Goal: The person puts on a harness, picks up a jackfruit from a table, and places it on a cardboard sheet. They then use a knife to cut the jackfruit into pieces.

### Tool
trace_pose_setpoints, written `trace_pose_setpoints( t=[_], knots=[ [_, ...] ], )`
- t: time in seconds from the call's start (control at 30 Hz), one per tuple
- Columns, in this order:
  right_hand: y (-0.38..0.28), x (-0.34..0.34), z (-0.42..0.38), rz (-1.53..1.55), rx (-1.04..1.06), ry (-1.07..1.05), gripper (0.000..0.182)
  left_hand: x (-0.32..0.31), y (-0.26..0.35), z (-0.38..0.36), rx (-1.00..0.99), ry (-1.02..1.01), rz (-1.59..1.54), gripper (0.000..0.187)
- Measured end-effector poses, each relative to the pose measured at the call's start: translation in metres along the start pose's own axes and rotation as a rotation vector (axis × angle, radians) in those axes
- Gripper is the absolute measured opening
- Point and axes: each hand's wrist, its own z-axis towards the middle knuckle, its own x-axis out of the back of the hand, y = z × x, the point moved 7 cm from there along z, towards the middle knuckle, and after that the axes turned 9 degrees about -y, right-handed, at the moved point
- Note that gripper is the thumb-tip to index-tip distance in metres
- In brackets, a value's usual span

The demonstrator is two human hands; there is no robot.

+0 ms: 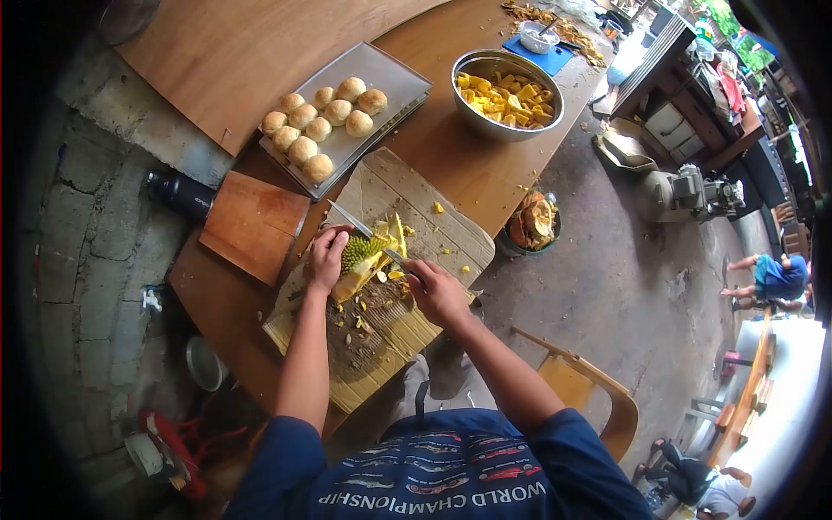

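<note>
My left hand [328, 258] grips the left side of a green, spiky jackfruit piece [357, 253] with yellow flesh, on the cardboard sheet [433, 212]. My right hand [436, 290] is closed round a small knife [394, 256], its blade against the fruit's yellow inner side. A second, longer blade [349, 217] lies just beyond my left fingers; its far end is hidden by the fruit. Yellow scraps and pale seeds [381, 276] are scattered around the piece.
Round buns [318, 130] sit on a metal tray [403, 74] at the back left. A steel bowl [508, 130] holds yellow jackfruit pods. Beside the table stands a bin [530, 227] of peelings. A wooden board [253, 227], dark bottle [180, 192] and chair [589, 381] are nearby. People are at far right.
</note>
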Motion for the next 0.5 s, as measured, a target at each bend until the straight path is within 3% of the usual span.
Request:
trace_pose_setpoints(
  t=[0.07,0.13,0.2,0.33,0.5],
  knots=[
    [0.001,-0.007,0.007,0.024,0.0,-0.003,0.027,0.003,-0.005,-0.004,-0.07,0.029,0.072,0.027],
    [0.007,-0.012,0.003,0.134,-0.04,0.0,0.027,0.006,-0.033,-0.001,0.012,0.019,-0.017,0.029],
    [0.014,-0.01,-0.011,0.052,-0.008,0.047,0.039,0.002,-0.04,0.0,0.084,-0.018,-0.08,0.031],
    [0.014,0.009,-0.038,-0.041,-0.146,-0.085,0.031,0.001,-0.051,0.009,0.025,-0.119,0.0,0.035],
    [-0.004,0.012,-0.011,-0.092,-0.048,-0.109,0.03,0.011,-0.063,0.001,0.068,-0.05,0.029,0.039]
  ],
)
